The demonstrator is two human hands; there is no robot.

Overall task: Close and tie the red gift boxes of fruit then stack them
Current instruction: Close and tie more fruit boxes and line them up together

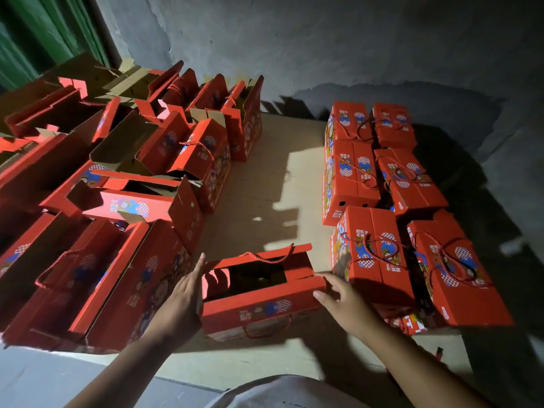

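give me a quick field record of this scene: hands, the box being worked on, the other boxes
left hand: open, fingers straight, flat against the left end of the open box
right hand: open, fingers spread, at the right end of the same box
open box: top flaps not yet closed, dark opening showing, red cord handle on its far flap
closed boxes: on the right, tied with cords, some stacked
unclosed boxes: crowded on the left, flaps up
surface: cardboard sheet on the floor
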